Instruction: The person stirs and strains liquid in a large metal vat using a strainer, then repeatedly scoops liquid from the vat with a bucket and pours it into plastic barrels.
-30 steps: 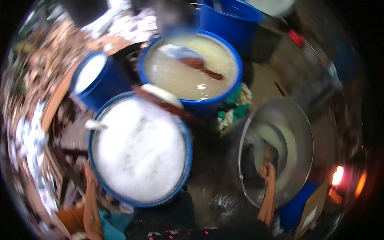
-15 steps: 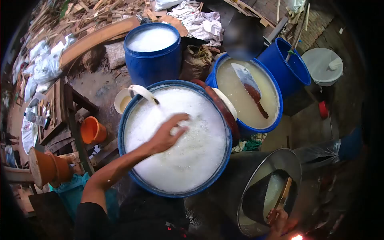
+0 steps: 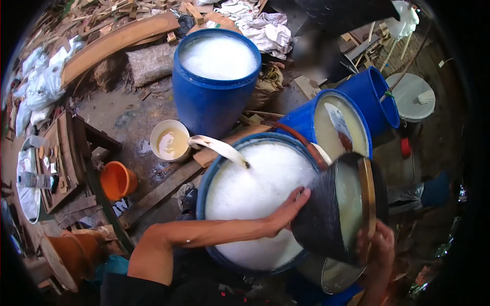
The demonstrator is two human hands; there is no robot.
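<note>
A black bucket (image 3: 319, 214) with pale liquid inside is tilted over the right side of a blue drum (image 3: 201, 204) filled with white foam. My right hand (image 3: 377, 242) is closed round the wooden bar (image 3: 366, 199) across the bucket's mouth. Against the bucket's near side rests my left hand (image 3: 288, 211), some of its fingers hidden by the bucket. Below the bucket, a metal vessel (image 3: 337, 275) shows in part. A white curved pipe (image 3: 219, 148) reaches over the drum's rim into the foam.
Behind stands another foam-filled blue drum (image 3: 214, 102). At right are a blue tub (image 3: 296, 122) of cloudy liquid and an empty-looking blue barrel (image 3: 375, 97). A white bucket (image 3: 158, 137), wooden planks (image 3: 163, 191) and an orange bucket (image 3: 125, 186) lie left. Another person's dark sleeve (image 3: 352, 15) enters at top.
The black bucket has risen from the metal vessel to the foamy drum's edge, carried by my right hand. My left hand has moved right from above the foam onto the bucket.
</note>
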